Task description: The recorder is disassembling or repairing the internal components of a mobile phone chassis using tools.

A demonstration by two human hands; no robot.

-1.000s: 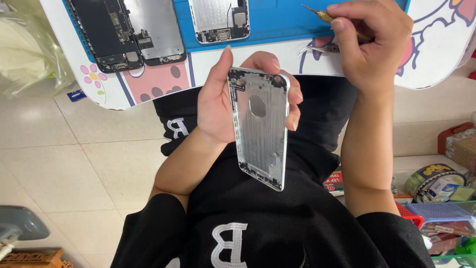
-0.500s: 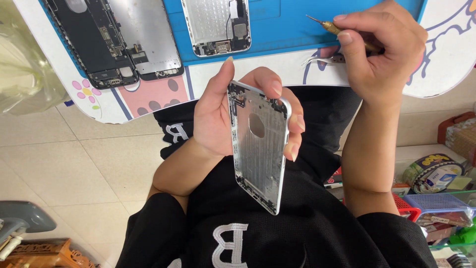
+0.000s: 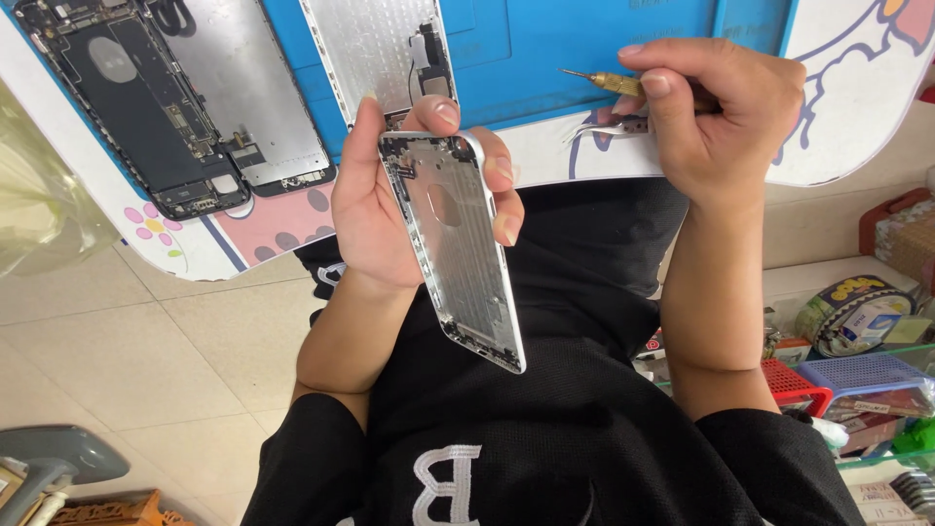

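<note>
Left hand (image 3: 390,209) has its grip wrapped around the bare silver phone housing (image 3: 458,248), held up over my lap, tilted, off the counter (image 3: 857,107). Right hand (image 3: 726,117) pinches a brass-tipped screwdriver (image 3: 599,81) plus tweezers (image 3: 609,127). Honestly, only my fingertips on the edges hold that shell, so one slip and it hits the tile floor (image 3: 136,351). The opened phone (image 3: 146,107) and another housing (image 3: 385,49) crowd the blue mat (image 3: 584,39).
</note>
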